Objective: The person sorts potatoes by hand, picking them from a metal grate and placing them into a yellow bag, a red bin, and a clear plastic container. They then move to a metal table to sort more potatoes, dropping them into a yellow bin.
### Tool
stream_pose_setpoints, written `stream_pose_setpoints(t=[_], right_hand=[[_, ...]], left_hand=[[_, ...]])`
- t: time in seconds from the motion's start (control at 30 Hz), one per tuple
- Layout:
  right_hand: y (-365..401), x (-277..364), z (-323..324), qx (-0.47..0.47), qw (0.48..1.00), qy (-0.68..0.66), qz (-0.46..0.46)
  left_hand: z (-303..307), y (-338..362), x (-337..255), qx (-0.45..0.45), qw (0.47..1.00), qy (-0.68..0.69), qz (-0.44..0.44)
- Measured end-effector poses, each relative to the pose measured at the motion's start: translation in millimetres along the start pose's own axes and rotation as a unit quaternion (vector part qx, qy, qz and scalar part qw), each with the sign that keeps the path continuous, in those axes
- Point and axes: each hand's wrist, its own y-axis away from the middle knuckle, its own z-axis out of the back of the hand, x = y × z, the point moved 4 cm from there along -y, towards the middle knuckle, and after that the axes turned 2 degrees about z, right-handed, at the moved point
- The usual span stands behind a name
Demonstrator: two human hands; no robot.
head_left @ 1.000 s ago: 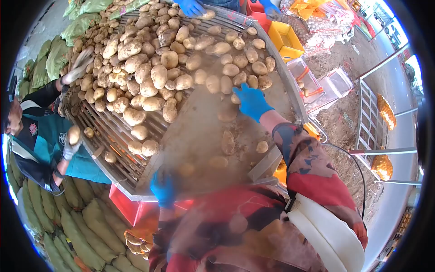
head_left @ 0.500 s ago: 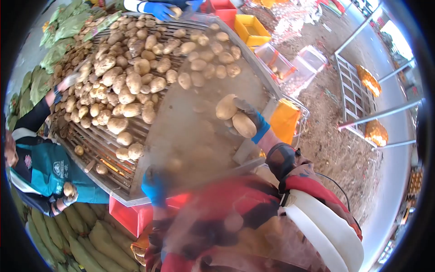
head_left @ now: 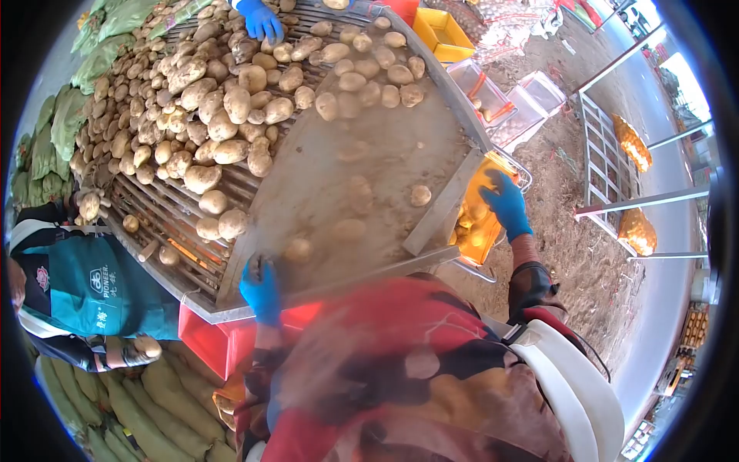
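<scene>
My right hand (head_left: 506, 202), in a blue glove, is over the yellow crate (head_left: 479, 245) at the table's right end, fingers spread and holding nothing. Several potatoes lie inside that crate. My left hand (head_left: 260, 289), also gloved in blue, is at the near edge of the metal table (head_left: 323, 192); its fingers look curled, and what they hold, if anything, is hidden. A loose potato (head_left: 299, 249) lies just right of it. Another potato (head_left: 420, 195) rests on the bare metal left of the crate. A large heap of potatoes (head_left: 200, 100) covers the slatted part.
A co-worker in a green apron (head_left: 100, 285) stands at the left with potatoes in both hands. Another person's blue-gloved hand (head_left: 262, 21) reaches over the heap from the far side. A red crate (head_left: 212, 339) is below the near edge; green sacks (head_left: 154, 393) lie at lower left.
My right hand has moved right from above the table to the yellow crate and no longer holds the two potatoes. The far person's hand has come down to the heap; the co-worker's upper hand has moved lower.
</scene>
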Motion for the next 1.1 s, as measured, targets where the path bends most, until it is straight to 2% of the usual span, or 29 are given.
stream_pose_setpoints(t=[0.03,0.07,0.1,0.17,0.2,0.3,0.37,0.4,0.47,0.57,0.67,0.7,0.73,0.77,0.87,0.93,0.97,1.03,1.07,1.1], right_hand=[[-4.1,12.0,-14.1,0.004,0.999,-0.046,0.026],[-13.7,11.9,-37.7,0.022,0.991,-0.078,0.109],[-2.2,50.8,-59.7,0.069,0.994,-0.059,0.054],[4.2,91.2,-115.8,0.125,0.956,0.119,0.238],[11.6,109.0,-143.5,0.139,0.903,0.202,0.354],[41.6,137.0,-196.2,0.182,0.83,0.323,0.418],[52.2,144.1,-214.4,0.203,0.791,0.372,0.441],[52.0,147.7,-219.9,0.219,0.788,0.384,0.429],[48.6,153.6,-225.4,0.248,0.781,0.411,0.4],[5.6,129.3,-223.9,0.219,0.833,0.243,0.447],[-27.2,118.4,-201.8,0.186,0.931,0.02,0.314],[-38.0,111.8,-194.2,0.222,0.946,-0.135,0.192],[-43.3,112.8,-184.6,0.251,0.923,-0.287,0.062],[-46.4,113.2,-177.9,0.269,0.86,-0.427,-0.071],[-60.6,118.2,-160.4,0.274,0.78,-0.545,-0.141],[-90.4,105.4,-173.2,0.253,0.834,-0.487,-0.055],[-100.3,109.4,-177.3,0.242,0.856,-0.456,-0.012],[-106.0,120.7,-186.3,0.317,0.92,-0.232,0.004],[-105.2,126.9,-191.8,0.348,0.931,-0.113,0.012],[-104.7,131.9,-200.8,0.336,0.936,-0.009,0.101]], left_hand=[[0.5,-0.7,-0.2,-0.002,1.0,0.003,0.002],[0.2,-0.1,-1.0,-0.004,1.0,0.005,0.004],[-0.2,0.6,-1.9,-0.007,1.0,0.008,0.007],[1.5,3.6,-12.6,-0.017,0.999,-0.015,-0.04],[4.0,4.2,-16.9,-0.022,0.997,-0.028,-0.062],[2.3,1.0,-0.5,-0.032,0.998,-0.05,-0.037],[1.0,0.1,1.0,-0.057,0.992,-0.059,-0.092],[1.6,0.6,2.0,-0.071,0.988,-0.065,-0.118],[3.5,5.2,-10.1,-0.062,0.993,-0.062,-0.08],[6.5,9.5,-19.8,-0.08,0.991,-0.085,-0.072],[1.5,5.8,-13.2,-0.07,0.993,-0.062,-0.066],[1.2,3.9,-9.3,-0.06,0.995,-0.046,-0.059],[2.1,4.9,-12.5,-0.054,0.99,-0.066,-0.112],[-0.6,8.7,-15.9,-0.042,0.981,-0.121,-0.145],[-19.5,19.3,-44.6,0.003,0.927,-0.275,-0.255],[-37.1,33.1,-76.2,0.049,0.87,-0.36,-0.334],[-42.5,30.0,-76.0,0.071,0.871,-0.367,-0.32],[-51.7,21.7,-72.9,0.116,0.87,-0.382,-0.289],[-52.6,18.9,-77.2,0.127,0.877,-0.369,-0.279],[-52.4,16.9,-83.3,0.138,0.884,-0.356,-0.268]])
